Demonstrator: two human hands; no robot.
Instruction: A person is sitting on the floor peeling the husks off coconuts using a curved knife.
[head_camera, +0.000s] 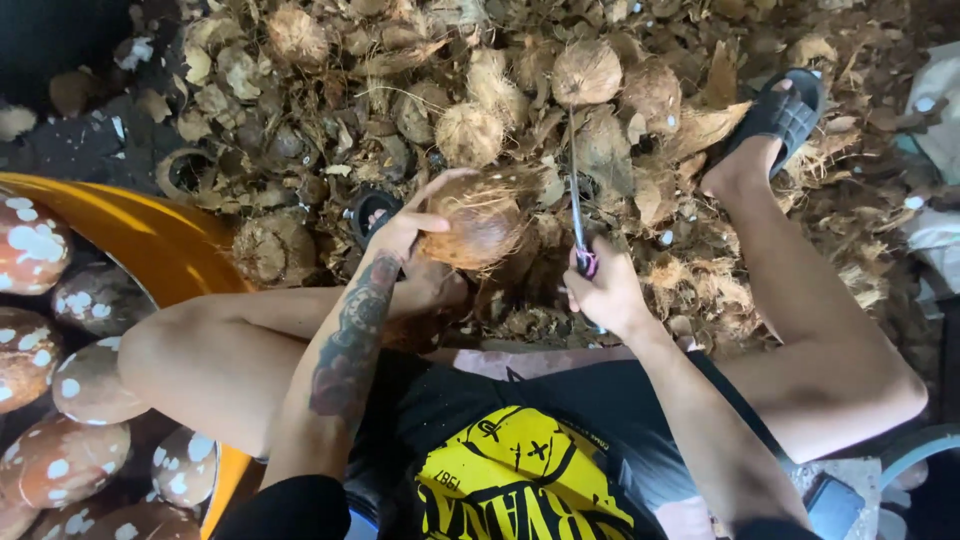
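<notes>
Person sat w/ knees spread, looking down at a heap of coconut husk scraps (330, 110) covering the floor in front. Left hand (405, 228) was clasped over the near-left side of a brown, fibrous coconut (482, 222), fingers spread across its top, thumb side underneath; the coconut sat approx. centre of the scene, just above the ground between the legs. Right hand (605, 290) was wrapped tight in a fist round the handle of a long thin blade (575, 190), which pointed away toward the far side, just right of the coconut; can't tell if the metal touched the shell. Several unhusked coconuts (585, 72) lay on the far part of the heap. At the left, an orange basin (150, 235) held peeled coconuts (90, 385), brown w/ white patches. Right foot wore a black slide sandal (785, 108), far right, resting on the scraps.
</notes>
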